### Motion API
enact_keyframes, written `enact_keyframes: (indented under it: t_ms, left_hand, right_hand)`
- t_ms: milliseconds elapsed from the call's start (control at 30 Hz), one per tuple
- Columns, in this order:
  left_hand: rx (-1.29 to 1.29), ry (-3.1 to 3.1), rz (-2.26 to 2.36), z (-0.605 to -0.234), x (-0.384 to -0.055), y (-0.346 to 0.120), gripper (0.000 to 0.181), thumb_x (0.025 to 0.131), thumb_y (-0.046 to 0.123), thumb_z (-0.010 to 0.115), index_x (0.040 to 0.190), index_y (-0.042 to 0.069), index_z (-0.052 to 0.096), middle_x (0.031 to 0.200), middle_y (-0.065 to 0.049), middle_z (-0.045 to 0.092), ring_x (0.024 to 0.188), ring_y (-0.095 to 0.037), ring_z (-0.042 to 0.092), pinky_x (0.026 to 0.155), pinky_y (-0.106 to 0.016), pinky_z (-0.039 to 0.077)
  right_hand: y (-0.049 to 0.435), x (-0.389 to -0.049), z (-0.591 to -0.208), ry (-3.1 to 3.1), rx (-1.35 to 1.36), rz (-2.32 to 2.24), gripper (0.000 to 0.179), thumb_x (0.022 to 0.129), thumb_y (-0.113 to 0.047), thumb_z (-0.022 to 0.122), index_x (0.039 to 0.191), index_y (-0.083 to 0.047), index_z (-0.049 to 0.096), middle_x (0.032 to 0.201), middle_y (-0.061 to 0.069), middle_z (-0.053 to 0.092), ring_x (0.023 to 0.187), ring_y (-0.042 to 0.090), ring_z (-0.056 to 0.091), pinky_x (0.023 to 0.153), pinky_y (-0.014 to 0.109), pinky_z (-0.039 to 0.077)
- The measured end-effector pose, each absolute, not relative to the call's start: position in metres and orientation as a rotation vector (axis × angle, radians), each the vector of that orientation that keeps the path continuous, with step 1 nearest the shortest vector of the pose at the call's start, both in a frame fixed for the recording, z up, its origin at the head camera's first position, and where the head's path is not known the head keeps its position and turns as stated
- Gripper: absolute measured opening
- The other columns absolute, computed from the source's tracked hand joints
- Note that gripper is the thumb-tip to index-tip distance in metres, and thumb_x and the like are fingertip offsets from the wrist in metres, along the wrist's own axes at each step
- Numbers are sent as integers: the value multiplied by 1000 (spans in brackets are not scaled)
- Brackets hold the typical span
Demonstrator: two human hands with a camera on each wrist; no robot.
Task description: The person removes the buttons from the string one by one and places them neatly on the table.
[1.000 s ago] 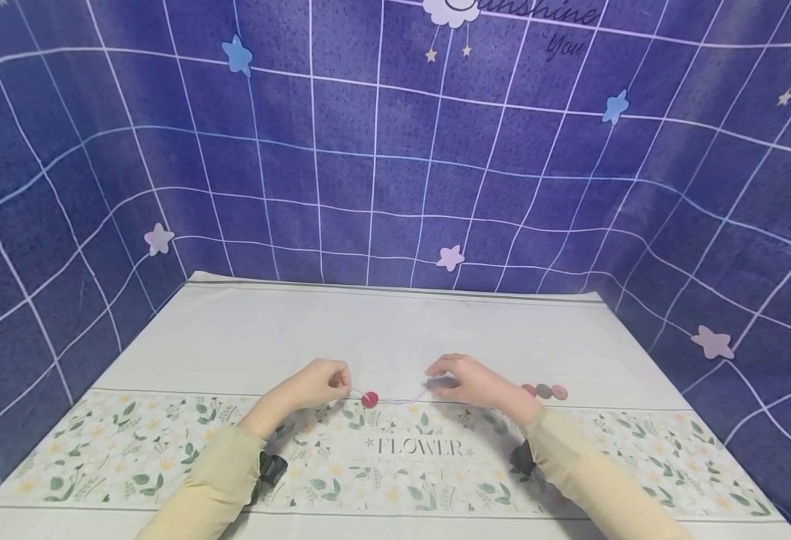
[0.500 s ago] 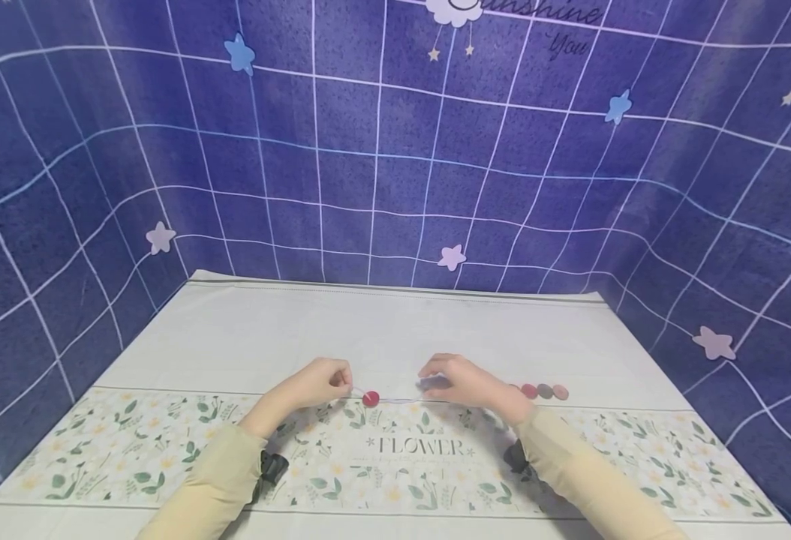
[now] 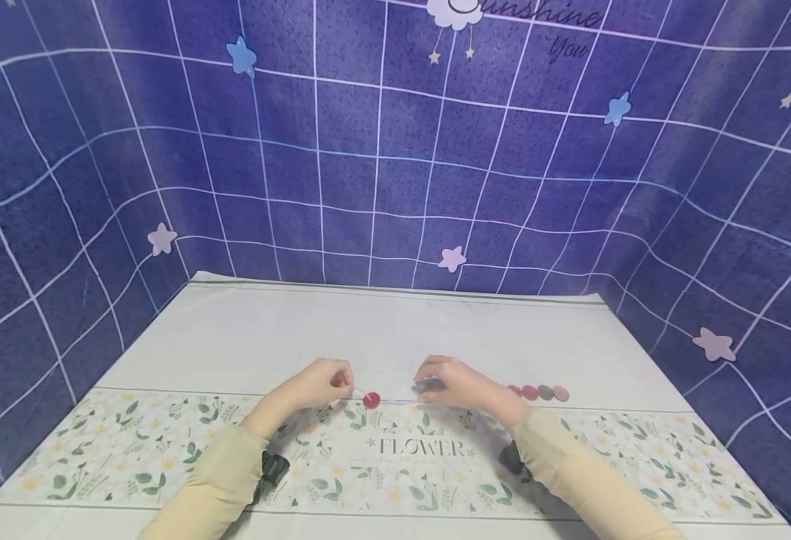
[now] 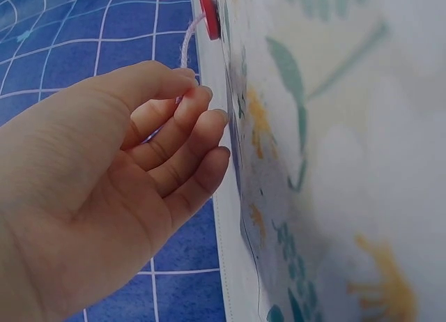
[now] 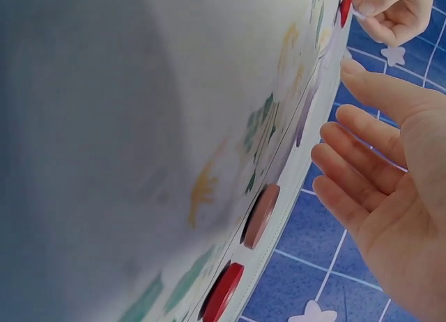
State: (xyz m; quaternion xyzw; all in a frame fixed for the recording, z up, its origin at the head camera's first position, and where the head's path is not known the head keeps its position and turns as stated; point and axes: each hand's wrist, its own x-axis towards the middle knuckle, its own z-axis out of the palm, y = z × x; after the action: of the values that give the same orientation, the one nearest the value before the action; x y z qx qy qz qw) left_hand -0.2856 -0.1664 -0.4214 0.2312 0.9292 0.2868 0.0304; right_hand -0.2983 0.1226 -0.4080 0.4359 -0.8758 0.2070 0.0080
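Note:
A red round disc [image 3: 371, 400], like a large button, lies on the tablecloth between my hands with a pale twisted cord [image 4: 185, 49] coming from its middle. My left hand [image 3: 321, 382] pinches the cord's end between thumb and forefinger, just left of the disc and close over the cloth. From the disc's other side the cord [image 3: 398, 403] runs right along the cloth toward my right hand [image 3: 459, 384]. In the right wrist view that hand has its thumb and fingers apart and relaxed, with nothing between them; the thumb tip is close to the cord.
Beyond my right wrist several similar discs lie in a row: red ones [image 3: 529, 392], a dark one [image 3: 545, 392] and a pinkish one [image 3: 560, 393]. A floral band with lettering crosses the white tablecloth [image 3: 395, 322]. Blue starry curtains [image 3: 395, 150] surround the table's back and sides.
My right hand has moved a little left along the cord toward the red disc, uncovering another red disc in the row. The left hand has stayed nearly still.

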Motion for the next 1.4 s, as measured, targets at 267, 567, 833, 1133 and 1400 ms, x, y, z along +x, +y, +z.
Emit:
enact_keyframes:
  t_ms: [267,567,833,1133,1400]
  left_hand:
    - [740,2865,881,-422,-286,-167,8,84,15,65,79,15,59,69,7,56,67,-9,52,70,-29,46]
    - [725,2867,887,-423,-286,-166,8,84,15,65,80,16,59,70,7,57,67,-9,52,70,-29,46]
    - [745,2883,887,-423,-285,-167,8,84,15,65,80,15,58,67,7,55,64,-8,51,68,-27,46]
    - [761,2881,876,-423,-287,-168,7,84,16,65,80,16,59,67,8,55,64,-7,51,68,-26,46]
    - [779,2874,884,-422,-286,-169,7,84,14,65,80,14,59,67,7,55,64,-8,51,67,-26,46]
  right_hand:
    - [118,-299,-409,-2706,1383,627,31,82,-19,70,108,-3,66,105,6,65,100,19,61,94,34,47]
    - [111,-299,-406,-2690,1416,609,30,82,-19,70,107,-3,66,105,6,64,101,19,60,95,34,46]
    - [101,-298,-404,-2656,1452,591,30,82,-19,70,107,-2,65,104,5,64,101,20,61,96,33,46]
    - [94,-300,-406,-2649,1481,557,32,83,-21,70,108,-3,65,103,5,63,100,18,60,94,31,47]
    - [85,-300,-406,-2640,1493,548,30,83,-20,69,108,-3,65,103,4,63,100,17,60,94,29,46]
